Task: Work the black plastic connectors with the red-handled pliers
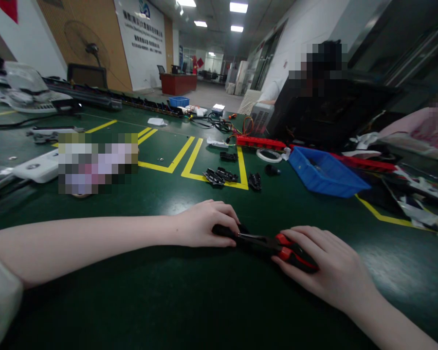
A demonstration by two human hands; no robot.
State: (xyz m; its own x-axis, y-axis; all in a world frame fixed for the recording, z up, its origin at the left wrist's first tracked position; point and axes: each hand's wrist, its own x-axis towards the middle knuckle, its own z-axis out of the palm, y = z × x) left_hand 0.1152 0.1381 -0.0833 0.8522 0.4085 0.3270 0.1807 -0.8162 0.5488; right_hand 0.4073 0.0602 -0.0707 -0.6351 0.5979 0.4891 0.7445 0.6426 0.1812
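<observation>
Fingers of my left hand (208,223) are wrapped round a small black part (224,232) just above the green table (160,291). My right hand (330,265) grips red-and-black pliers (292,253) by the handles. The narrow jaws of the pliers point left and reach the black part at my left fingertips. Whether the jaws are closed on it, I cannot tell. Beyond my hands several black plastic pieces (222,175) lie in and beside a yellow taped box on the table.
A blue bin (324,172) stands at the right, in front of a red strip (261,142) and a large black panel (324,109). Near it lie a white ring (269,155) and a dark knob-like piece (272,169). A white device (38,166) is at the left. People sit across the table.
</observation>
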